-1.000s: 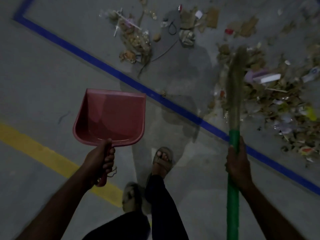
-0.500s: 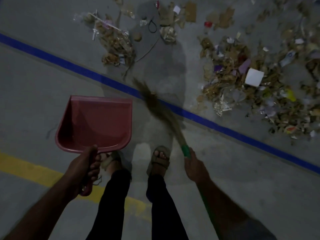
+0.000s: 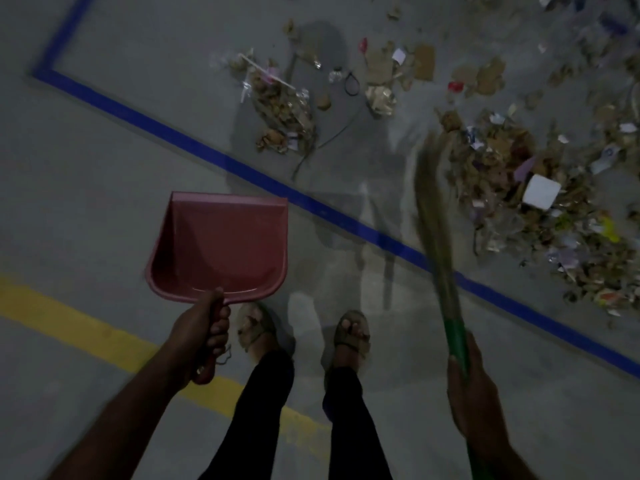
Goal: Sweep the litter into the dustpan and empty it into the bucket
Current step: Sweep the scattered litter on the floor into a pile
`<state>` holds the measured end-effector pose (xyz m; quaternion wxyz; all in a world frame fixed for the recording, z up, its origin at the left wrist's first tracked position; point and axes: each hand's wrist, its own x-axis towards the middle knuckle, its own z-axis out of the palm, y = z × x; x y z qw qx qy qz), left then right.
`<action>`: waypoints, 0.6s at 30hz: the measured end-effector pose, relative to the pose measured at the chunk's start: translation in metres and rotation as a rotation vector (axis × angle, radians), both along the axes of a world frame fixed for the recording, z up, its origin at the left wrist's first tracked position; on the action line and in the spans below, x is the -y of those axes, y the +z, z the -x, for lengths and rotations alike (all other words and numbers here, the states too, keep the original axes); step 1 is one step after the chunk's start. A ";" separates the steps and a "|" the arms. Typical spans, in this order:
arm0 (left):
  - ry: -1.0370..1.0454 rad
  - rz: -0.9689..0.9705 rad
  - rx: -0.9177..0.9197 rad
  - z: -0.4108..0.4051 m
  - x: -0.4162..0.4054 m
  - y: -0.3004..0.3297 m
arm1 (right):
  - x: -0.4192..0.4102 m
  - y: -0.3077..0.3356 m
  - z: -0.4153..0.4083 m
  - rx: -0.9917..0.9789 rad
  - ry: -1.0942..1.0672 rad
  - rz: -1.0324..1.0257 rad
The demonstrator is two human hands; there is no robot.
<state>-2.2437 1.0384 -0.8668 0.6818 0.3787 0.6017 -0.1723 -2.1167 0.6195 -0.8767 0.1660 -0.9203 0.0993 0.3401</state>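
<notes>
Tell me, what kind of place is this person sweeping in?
Probably a warehouse or factory floor: bare grey concrete floor marked with a painted blue line and a yellow line, with cardboard and paper litter scattered about.

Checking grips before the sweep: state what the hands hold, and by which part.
Left hand grips the red dustpan by its handle; right hand grips the broom by its green handle, just below the bristles.
</notes>
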 end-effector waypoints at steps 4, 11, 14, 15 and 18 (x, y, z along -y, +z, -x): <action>-0.005 0.001 -0.015 0.015 -0.029 0.009 | -0.065 -0.008 0.042 -0.057 0.229 -0.022; 0.008 0.002 -0.036 0.056 -0.090 0.011 | -0.170 -0.047 0.010 -0.225 0.457 0.047; 0.012 0.031 -0.055 0.064 -0.103 0.009 | -0.172 -0.064 -0.036 -0.189 0.234 0.113; 0.011 0.039 -0.054 0.067 -0.108 0.009 | -0.168 -0.069 -0.051 -0.169 0.133 0.136; 0.018 0.053 -0.054 0.073 -0.113 0.007 | -0.153 -0.063 -0.076 -0.037 -0.042 0.132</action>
